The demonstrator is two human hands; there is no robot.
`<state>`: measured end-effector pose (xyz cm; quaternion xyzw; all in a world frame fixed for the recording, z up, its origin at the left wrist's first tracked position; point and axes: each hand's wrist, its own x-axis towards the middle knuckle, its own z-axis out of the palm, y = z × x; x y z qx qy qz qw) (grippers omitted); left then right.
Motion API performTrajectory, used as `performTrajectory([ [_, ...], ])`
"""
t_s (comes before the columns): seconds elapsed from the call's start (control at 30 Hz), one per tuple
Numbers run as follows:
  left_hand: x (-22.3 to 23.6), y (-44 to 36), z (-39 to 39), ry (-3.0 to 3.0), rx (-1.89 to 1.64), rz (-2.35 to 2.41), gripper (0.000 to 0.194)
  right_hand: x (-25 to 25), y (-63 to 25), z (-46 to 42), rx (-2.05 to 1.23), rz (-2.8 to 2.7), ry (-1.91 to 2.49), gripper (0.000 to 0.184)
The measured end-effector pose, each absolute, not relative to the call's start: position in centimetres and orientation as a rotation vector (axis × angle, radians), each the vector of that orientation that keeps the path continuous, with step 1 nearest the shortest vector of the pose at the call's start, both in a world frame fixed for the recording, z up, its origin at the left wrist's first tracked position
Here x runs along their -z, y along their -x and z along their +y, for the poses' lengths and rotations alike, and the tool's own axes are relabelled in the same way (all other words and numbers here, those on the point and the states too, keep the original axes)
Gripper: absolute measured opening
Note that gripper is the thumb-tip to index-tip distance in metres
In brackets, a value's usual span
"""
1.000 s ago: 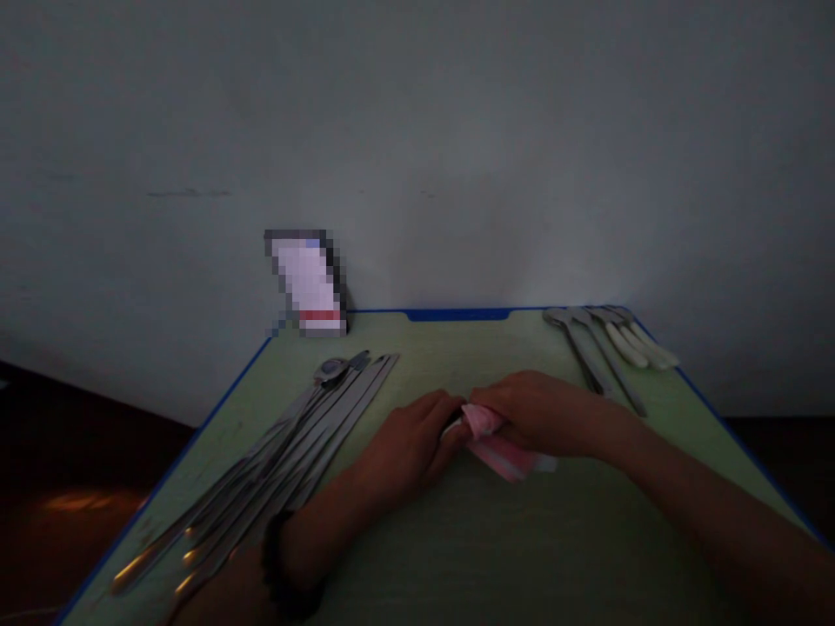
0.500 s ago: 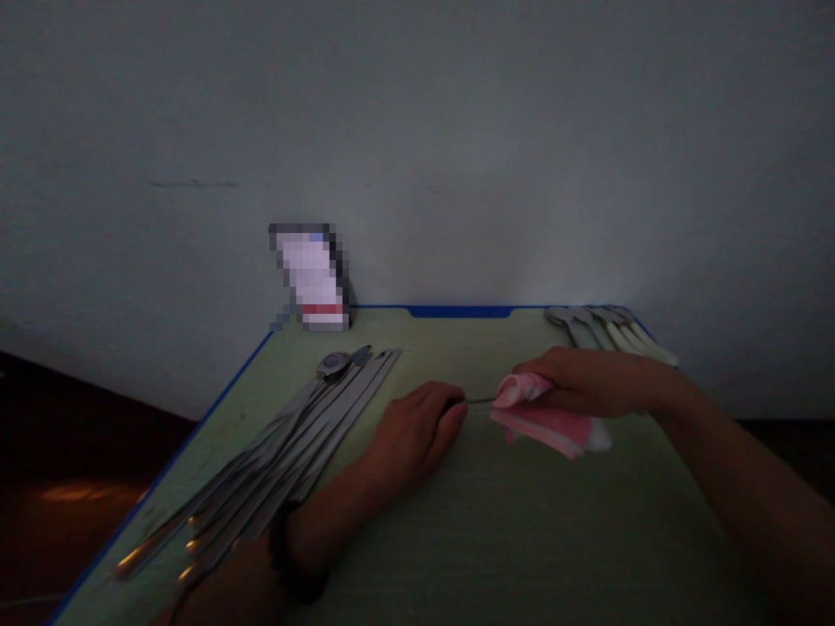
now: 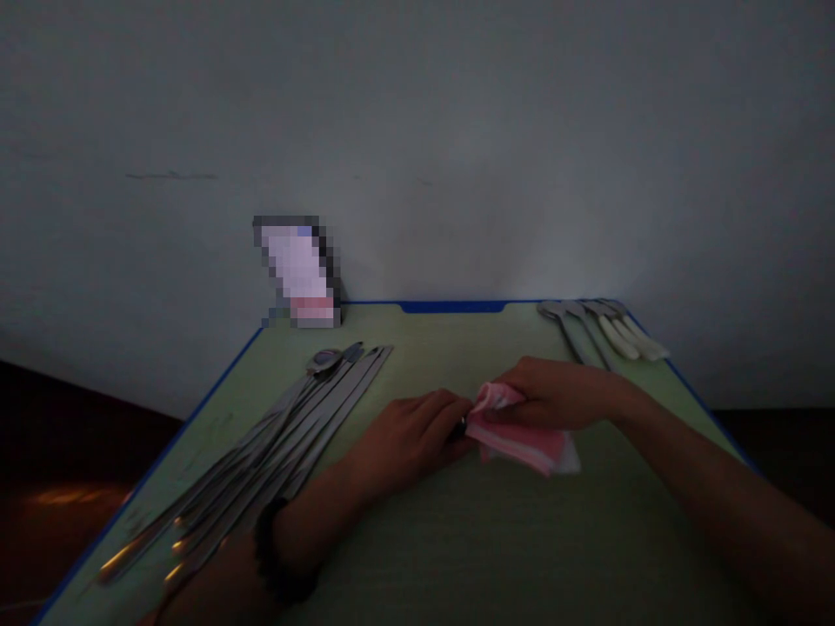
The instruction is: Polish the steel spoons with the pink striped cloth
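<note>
Above the middle of the table, my left hand (image 3: 417, 435) is closed around a thin metal utensil (image 3: 460, 426). Only a small dark, glinting piece of it shows between my hands, so its kind is hidden. My right hand (image 3: 554, 389) grips a pink and white cloth (image 3: 522, 439), bunched at the top with its lower part hanging loose. The cloth touches the utensil right beside my left fingers. To the left lies a bundle of long metal cutlery (image 3: 293, 443), with a round spoon bowl (image 3: 324, 360) at its far end.
Several spoons (image 3: 571, 317), some with white handles (image 3: 623, 337), lie at the table's back right. A phone with a blurred screen (image 3: 300, 269) leans on the wall (image 3: 444, 130) at the back left. Blue edging (image 3: 453, 306) borders the pale green table (image 3: 444, 556).
My right hand and the cloth slid right along the utensil, baring a thin metal length, then came back left against my left hand. My left hand stayed nearly in place.
</note>
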<state>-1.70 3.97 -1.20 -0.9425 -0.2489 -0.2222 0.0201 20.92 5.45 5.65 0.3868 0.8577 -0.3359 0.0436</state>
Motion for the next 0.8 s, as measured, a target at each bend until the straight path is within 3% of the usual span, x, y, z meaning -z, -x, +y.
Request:
performTrajectory([
  [0.3, 0.9, 2.0, 4.3, 2.945, 0.719, -0.976, 0.045, -6.5, -22.1, 6.1, 1.245, 2.616, -1.095, 0.039],
  [0.6, 0.5, 1.8, 4.3, 2.955, 0.780, -0.570, 0.039, -5.1, -18.9, 5.1, 1.288, 2.550, -1.144, 0.048],
  [0.8, 0.3, 1.7, 4.1, 2.911, 0.680, -0.674, 0.037, -5.2, -20.0, 5.5, 1.322, 2.474, -1.130, 0.048],
])
